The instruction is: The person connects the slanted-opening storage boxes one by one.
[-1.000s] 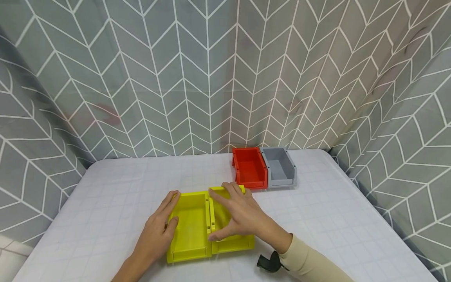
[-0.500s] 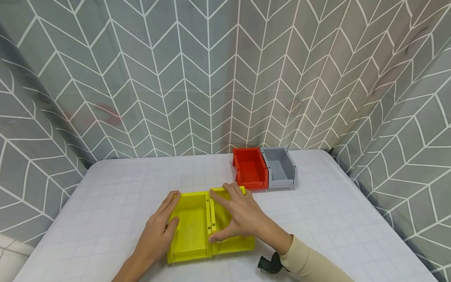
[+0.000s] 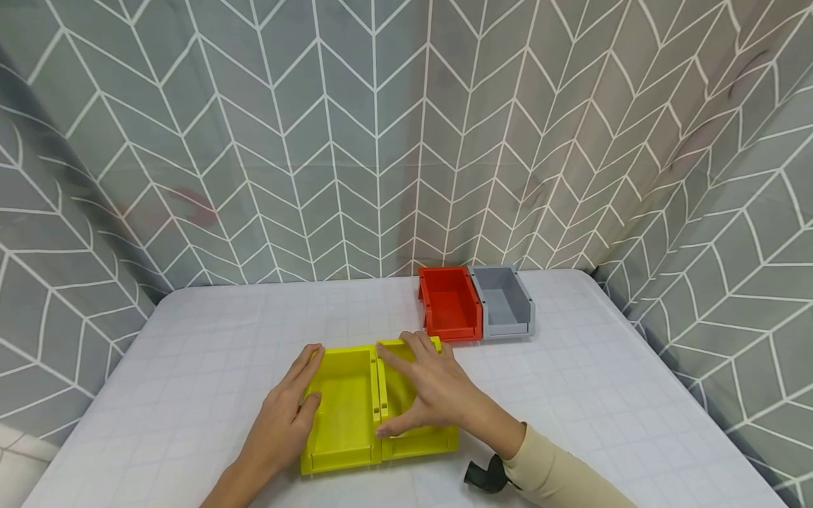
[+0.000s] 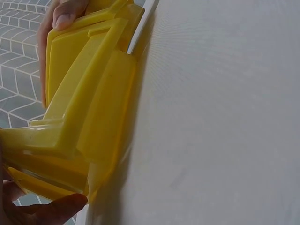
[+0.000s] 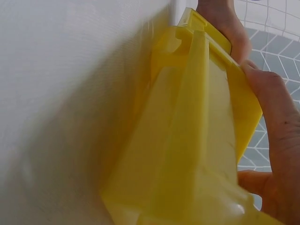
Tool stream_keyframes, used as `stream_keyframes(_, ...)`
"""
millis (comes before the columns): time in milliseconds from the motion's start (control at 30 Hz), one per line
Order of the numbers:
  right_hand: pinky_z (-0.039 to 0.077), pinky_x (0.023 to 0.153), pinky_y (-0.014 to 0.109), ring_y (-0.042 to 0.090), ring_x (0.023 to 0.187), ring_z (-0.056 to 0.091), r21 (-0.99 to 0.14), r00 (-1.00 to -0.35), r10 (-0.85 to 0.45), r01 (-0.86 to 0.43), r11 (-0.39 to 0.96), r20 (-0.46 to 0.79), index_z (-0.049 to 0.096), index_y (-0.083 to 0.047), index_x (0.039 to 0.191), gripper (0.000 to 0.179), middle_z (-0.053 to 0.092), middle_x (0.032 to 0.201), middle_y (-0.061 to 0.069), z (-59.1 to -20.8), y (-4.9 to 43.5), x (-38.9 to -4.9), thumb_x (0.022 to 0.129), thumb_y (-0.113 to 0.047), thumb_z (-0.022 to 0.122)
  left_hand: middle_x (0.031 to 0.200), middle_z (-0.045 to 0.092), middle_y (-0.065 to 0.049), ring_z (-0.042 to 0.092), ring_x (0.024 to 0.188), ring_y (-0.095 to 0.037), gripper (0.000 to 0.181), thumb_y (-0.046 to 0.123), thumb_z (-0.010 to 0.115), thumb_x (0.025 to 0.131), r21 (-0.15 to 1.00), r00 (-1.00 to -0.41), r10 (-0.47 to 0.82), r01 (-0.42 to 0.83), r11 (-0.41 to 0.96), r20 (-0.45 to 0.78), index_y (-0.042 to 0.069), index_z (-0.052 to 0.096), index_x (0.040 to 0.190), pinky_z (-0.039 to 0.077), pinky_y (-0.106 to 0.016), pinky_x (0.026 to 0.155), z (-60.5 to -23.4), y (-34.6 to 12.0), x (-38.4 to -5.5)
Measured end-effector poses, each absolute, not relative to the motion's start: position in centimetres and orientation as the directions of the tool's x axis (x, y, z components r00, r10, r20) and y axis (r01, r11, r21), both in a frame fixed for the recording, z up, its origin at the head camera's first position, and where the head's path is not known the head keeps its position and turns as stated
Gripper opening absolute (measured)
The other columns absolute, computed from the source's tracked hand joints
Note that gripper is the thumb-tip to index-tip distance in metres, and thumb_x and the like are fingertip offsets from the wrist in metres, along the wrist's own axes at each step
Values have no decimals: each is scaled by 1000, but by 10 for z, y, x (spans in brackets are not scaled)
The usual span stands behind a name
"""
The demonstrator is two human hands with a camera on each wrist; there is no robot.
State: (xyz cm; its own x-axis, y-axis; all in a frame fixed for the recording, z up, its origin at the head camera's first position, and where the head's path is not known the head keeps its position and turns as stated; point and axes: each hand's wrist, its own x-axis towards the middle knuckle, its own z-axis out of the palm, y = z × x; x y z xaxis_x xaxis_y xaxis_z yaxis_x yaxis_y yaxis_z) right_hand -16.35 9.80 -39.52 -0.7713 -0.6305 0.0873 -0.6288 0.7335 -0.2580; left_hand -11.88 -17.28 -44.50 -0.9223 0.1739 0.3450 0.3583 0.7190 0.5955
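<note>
So there are two yellow bins sitting side by side near the front of the desk, long sides together, with a person's hand on each. The left hand has the left yellow bin by its outer side: thumb hooked over the rim, fingers running along the outside up to the back corner, so it's holding that wall. The right hand comes over the top of the right yellow bin with its fingers spread wide, thumb and index on the rim next to the seam and the others over the back wall, so it's basically got that bin from above. Honestly can't tell from the wrist views whether both bottoms sit flat on the desk, the angle is pretty rough

Further back there's a red bin and a grey bin, also side by side and touching, close to the desk's far edge. The red one is just behind the right hand, grey is to the right of it. The right arm has a beige sleeve with a black thing poking out by the cuff. Backdrop is a grey curtain with white zigzag lines
</note>
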Motion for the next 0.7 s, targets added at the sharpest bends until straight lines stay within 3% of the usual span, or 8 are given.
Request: stream_keyframes(700,30,109,76,39,144,34,-260,-774,-630,-623,738,68,42,-30,162,112,38,157,15,-399,98,-164,68,-82,74,170,22,-5,27,153,-29,67,1,53,101,610,-932,183,345,713,314,6,30,164,31,-56,117,-444,-173,-119)
